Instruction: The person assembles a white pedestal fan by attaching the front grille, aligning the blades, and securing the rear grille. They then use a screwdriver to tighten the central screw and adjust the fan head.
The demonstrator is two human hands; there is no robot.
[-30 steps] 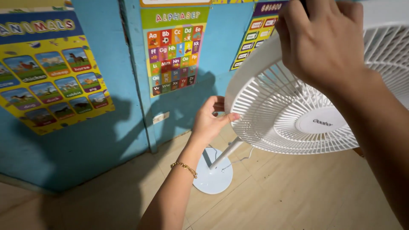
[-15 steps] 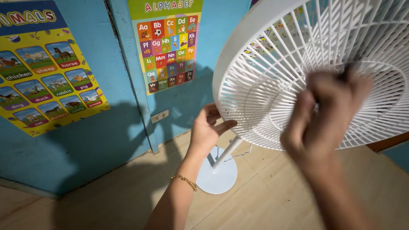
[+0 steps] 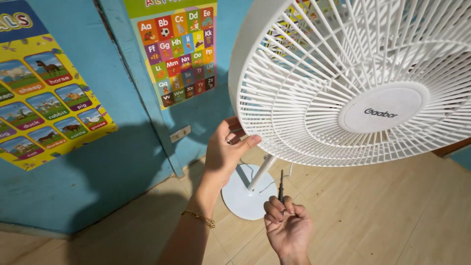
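- Left hand (image 3: 223, 149) is gripping the white fan guard (image 3: 353, 83) at its 8 o'clock rim, thumb pressing the front.
- Right hand (image 3: 288, 226), fingers pinching a slim screwdriver (image 3: 281, 185) upright, is hovering below the guard, above the round fan base (image 3: 243, 196).
- Step judged: steadying the guard; next calls for aligning the tip with a rim fastener.

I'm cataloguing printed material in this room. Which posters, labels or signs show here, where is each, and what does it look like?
Animal poster: left wall, yellow, rows of small animal pictures.
Letter chart: blue wall left of the fan, green-edged grid of coloured squares.
Third poster: behind the fan grille, mostly hidden.
Hub label: fan centre, white disc, dark print.
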